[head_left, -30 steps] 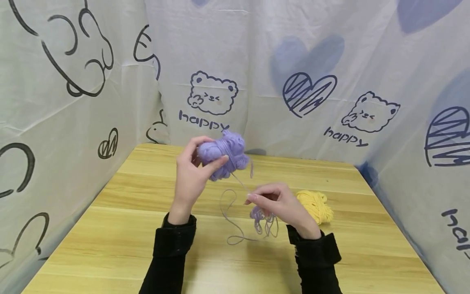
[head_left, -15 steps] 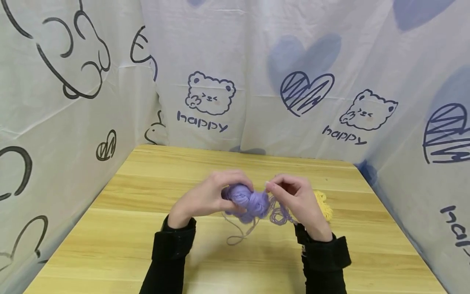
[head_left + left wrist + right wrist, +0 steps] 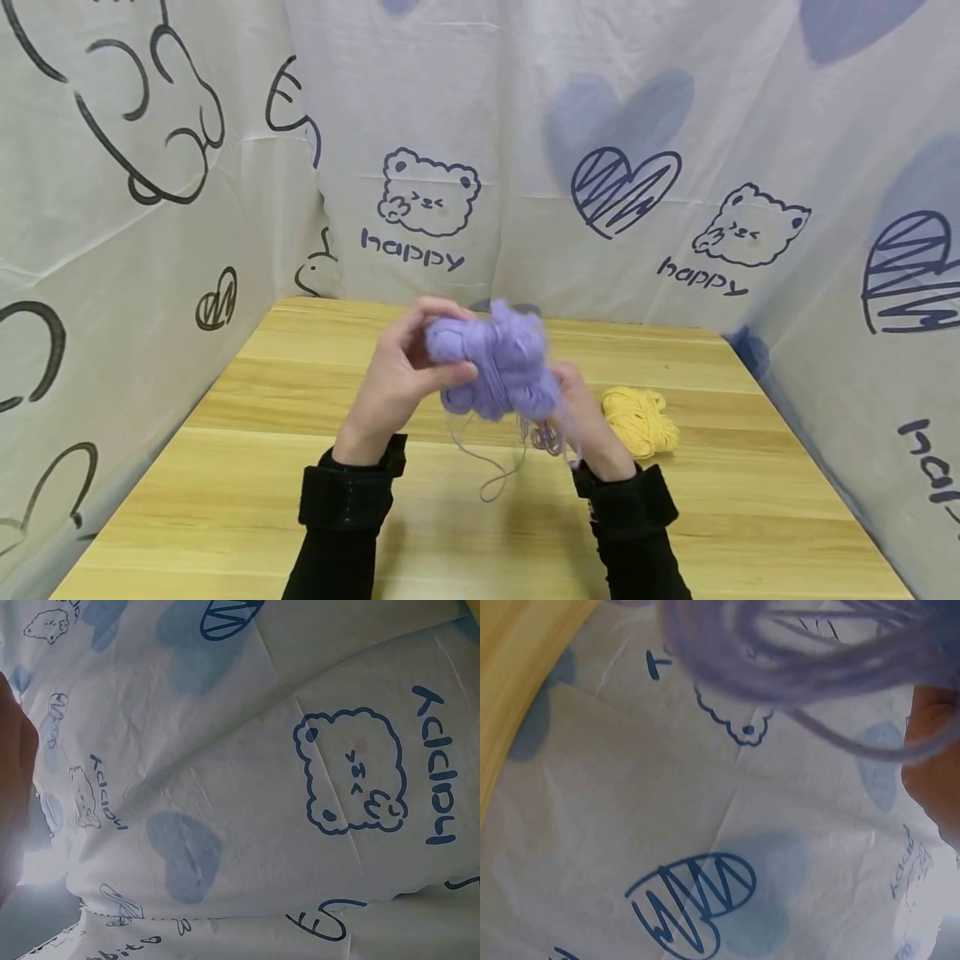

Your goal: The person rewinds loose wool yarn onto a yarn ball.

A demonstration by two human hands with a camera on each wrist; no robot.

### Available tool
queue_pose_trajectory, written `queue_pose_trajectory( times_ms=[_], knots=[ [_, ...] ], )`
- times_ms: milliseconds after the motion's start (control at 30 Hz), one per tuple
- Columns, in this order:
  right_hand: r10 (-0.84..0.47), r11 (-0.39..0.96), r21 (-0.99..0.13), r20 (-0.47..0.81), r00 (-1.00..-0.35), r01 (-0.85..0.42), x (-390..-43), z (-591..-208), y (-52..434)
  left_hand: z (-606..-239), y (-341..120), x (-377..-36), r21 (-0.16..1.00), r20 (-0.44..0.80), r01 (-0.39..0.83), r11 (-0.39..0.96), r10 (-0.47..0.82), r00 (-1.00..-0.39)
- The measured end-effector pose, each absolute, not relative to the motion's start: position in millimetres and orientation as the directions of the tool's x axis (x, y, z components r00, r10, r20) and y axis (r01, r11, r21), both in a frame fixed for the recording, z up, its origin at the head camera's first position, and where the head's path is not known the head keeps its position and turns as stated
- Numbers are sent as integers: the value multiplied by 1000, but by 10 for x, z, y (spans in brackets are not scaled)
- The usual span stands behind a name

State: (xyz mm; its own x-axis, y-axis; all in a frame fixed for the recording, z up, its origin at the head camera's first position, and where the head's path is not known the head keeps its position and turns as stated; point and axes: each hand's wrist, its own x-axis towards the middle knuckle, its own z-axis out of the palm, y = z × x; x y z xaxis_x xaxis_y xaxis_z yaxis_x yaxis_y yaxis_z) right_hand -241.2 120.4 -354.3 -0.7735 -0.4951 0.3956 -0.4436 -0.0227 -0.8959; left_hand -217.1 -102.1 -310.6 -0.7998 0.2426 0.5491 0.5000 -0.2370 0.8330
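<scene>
In the head view my left hand (image 3: 401,375) grips a purple yarn ball (image 3: 495,358) from its left side, with the thumb across its near face. The ball is held up above the table. My right hand (image 3: 592,421) is at the ball's right side, partly behind it, and its fingertips are hidden. A loose purple strand (image 3: 491,483) loops below the ball, beside a small tangle of yarn (image 3: 546,437). In the right wrist view, blurred purple strands (image 3: 795,682) pass close to part of the hand (image 3: 934,757). The left wrist view shows only a dark edge of the hand (image 3: 13,780).
A yellow yarn ball (image 3: 640,421) lies on the wooden table (image 3: 247,467), just right of my right hand. White cloth (image 3: 525,108) printed with hearts and bears hangs at the back and both sides of the table.
The purple ball dipped and turned in my left hand, then rose again. My right hand, earlier seen pinching the strand right of the ball, has moved left and partly behind it.
</scene>
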Motion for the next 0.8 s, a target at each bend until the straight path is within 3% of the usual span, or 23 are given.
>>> queue_pose_trajectory(
  times_ms=[100, 233, 433, 600, 800],
  knots=[
    [-555, 13, -918, 323, -766, -397, -2421, -3568, 1139, -3083, -1030, -2199, 816, 532, 493, -301, 61, -844],
    [-603, 55, -944, 228, -764, -325, -2418, -3592, 1094, -3075, -1055, -2255, 782, 494, 514, -352, -153, -856],
    [-635, 90, -940, 199, -746, -328, -2428, -3596, 1141, -3111, -1123, -2327, 800, 462, 545, -250, -320, -827],
    [-623, 110, -924, 222, -750, -366, -2361, -3502, 1247, -3136, -1150, -2358, 830, 515, 552, -78, -268, -814],
    [-558, 150, -895, 273, -784, -419, -2219, -3370, 1367, -3182, -1120, -2360, 769, 606, 595, 236, 28, -795]
  ],
)
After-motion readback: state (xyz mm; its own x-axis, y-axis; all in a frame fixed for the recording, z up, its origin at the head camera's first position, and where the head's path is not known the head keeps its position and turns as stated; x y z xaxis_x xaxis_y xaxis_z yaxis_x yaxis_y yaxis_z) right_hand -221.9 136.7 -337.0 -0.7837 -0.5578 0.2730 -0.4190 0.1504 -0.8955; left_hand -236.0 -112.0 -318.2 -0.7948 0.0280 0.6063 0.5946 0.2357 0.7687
